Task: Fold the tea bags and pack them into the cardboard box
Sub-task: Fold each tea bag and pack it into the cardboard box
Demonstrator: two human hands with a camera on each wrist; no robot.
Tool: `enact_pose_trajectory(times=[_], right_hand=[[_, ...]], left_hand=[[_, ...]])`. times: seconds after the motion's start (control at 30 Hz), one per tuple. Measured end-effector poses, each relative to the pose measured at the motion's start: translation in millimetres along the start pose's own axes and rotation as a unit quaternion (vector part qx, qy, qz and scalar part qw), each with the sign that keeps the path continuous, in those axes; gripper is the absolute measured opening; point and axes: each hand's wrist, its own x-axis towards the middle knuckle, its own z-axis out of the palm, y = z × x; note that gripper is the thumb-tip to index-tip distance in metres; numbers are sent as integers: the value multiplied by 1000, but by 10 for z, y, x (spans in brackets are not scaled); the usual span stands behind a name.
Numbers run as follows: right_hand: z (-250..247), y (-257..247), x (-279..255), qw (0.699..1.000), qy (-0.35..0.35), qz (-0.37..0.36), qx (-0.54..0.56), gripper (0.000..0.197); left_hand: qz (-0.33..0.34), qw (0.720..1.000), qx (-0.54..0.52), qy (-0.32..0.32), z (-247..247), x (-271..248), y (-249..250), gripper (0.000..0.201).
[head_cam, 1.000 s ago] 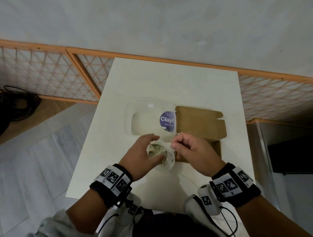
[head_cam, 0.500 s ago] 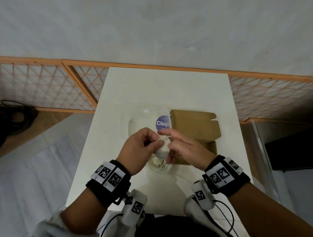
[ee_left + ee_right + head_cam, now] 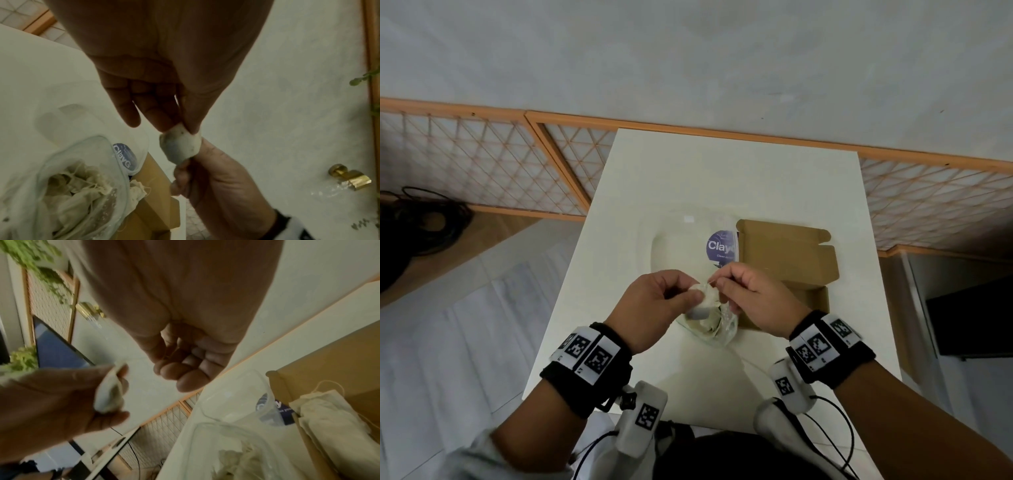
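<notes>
Tea bag mid-fold, both hands above table.
Left hand (image 3: 654, 301) pinches tea bag (image 3: 702, 301) between thumb and fingers; right hand (image 3: 753, 294), fingers curled, pinches its far edge or string, cannot tell which. Open cardboard box (image 3: 787, 253) lies just beyond right hand, nearer to it.

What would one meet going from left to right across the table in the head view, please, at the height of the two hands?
Left hand → tea bag pinched between both hands → right hand → cardboard box.
</notes>
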Motion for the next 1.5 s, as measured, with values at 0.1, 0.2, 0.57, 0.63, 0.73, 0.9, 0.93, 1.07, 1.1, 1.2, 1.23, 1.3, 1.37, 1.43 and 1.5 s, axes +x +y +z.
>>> enact_pose_trajectory(times=[0.1,0.2,0.57,0.63,0.73,0.9,0.93,1.07,1.1,1.2,1.23,1.3,1.37,1.43,1.5], right_hand=[[91,58,77,998,-36,11,-47,15],[187,141,94,994,-75,14,-81,18],[498,456,297,910,-52,20,-411,37],[604,501,388,871,-102,11,-481,36],[724,596,481,811,-121,6,-573,22],[650,525,439,824,-119,37,-552,19],[594,491,392,839,-110,43,-531,19],[343,334,168,919,-15,36,-392,17],[270,281,111,934,5,26,-356,16],[69,107,-51,963,45,3,-266,9],[13,50,-97,972,54,-5,-230,7],[-90,-32,-180,986,68,0,-152,8],[-166,-116,-237,994,73,16,-81,9],[-227,-209,-277,996,80,10,-24,10],[-288,-285,-303,995,95,-4,15,10]], left_hand=[[4,998,-43,40,-27,-3,5,14],[6,993,-95,66,-62,-19,37,8],[37,984,-139,107,-241,-159,53,7],[31,984,-140,107,-264,-187,49,10],[29,984,-145,102,-273,-204,57,8],[26,985,-140,96,-285,-196,69,11],[26,985,-138,97,-288,-189,67,12],[29,986,-125,104,-315,-160,57,13],[29,986,-122,107,-326,-148,50,12],[33,987,-114,107,-343,-108,39,11],[33,988,-109,104,-343,-96,41,11],[34,989,-101,98,-326,-63,45,11],[36,991,-96,89,-293,-35,57,9],[35,992,-92,75,-254,-3,76,6],[32,993,-100,51,-214,17,106,9]])
